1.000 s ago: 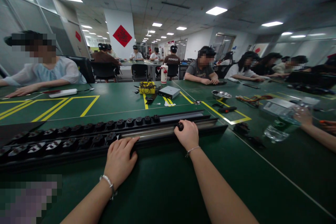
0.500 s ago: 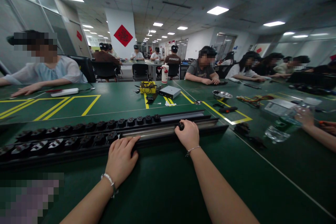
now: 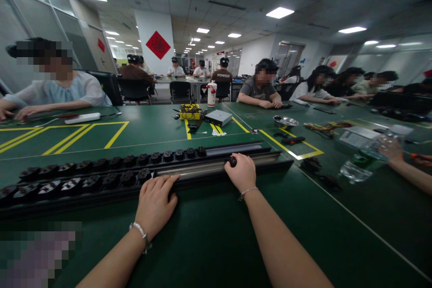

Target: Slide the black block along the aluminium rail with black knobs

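Two long black power-track rails (image 3: 199, 181) lie side by side across the green table, their left parts lined with black round-faced socket modules (image 3: 110, 179). My left hand (image 3: 155, 204) rests on the near rail, just right of its last socket module; its fingers lie outstretched along the edge and the thumb is apart. Farther right along the same rail, my right hand (image 3: 242, 172) is closed around a small black socket module (image 3: 232, 161), held at the rail's channel. My fingers cover most of this module. Bare metallic channel shows between my hands.
Beyond the rails are a grey box (image 3: 218, 118), a yellow box with black cables (image 3: 190, 111) and a white bottle (image 3: 211, 94). To the right lie a metal bowl (image 3: 285, 122), an orange-black tool (image 3: 293, 141) and a clear plastic bottle (image 3: 362, 162) near another person's hand (image 3: 389, 148). Several people sit around.
My hands, the rails and the modules look unchanged. The person at the left has drawn a hand back leftward on the table.
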The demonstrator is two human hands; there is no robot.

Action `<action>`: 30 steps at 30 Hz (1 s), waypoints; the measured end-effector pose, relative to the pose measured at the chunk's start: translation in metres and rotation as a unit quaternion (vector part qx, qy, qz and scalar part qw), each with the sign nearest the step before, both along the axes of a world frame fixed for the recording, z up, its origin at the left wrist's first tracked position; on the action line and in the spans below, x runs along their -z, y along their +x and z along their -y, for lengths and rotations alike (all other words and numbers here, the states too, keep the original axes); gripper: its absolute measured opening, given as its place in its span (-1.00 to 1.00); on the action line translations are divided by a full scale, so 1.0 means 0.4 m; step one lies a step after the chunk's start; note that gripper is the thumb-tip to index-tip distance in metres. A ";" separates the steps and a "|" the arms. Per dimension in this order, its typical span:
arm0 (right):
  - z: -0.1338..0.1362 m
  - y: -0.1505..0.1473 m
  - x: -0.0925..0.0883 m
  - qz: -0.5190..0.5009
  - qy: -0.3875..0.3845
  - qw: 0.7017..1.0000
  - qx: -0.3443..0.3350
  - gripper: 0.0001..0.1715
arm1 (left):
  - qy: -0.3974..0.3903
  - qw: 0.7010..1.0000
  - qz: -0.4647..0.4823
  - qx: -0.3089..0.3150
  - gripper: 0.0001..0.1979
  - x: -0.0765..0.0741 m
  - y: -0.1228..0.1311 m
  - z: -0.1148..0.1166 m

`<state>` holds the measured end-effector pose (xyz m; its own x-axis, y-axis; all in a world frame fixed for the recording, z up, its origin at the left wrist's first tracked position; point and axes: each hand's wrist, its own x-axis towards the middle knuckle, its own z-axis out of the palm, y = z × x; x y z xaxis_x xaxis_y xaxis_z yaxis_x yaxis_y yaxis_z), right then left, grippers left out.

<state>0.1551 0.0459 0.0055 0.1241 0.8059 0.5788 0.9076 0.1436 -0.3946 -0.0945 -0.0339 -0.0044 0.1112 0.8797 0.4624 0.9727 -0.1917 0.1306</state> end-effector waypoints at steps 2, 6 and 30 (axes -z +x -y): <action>0.001 0.000 -0.002 0.001 -0.005 1.000 0.001 -0.83 | -0.002 1.000 0.001 0.000 -0.57 -0.002 0.001 0.001; 0.003 -0.001 -0.005 0.003 -0.010 1.000 -0.001 -0.82 | -0.006 1.000 0.001 -0.003 -0.57 -0.003 0.002 0.002; 0.006 0.011 0.001 -0.005 -0.013 1.000 0.021 -0.76 | -0.002 1.000 0.004 -0.003 -0.57 0.000 0.002 0.000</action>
<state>0.1596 0.0434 0.0052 0.1640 0.8142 0.5570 0.9083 0.0956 -0.4072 -0.0939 -0.0340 -0.0042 0.1028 0.8824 0.4591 0.9727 -0.1858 0.1394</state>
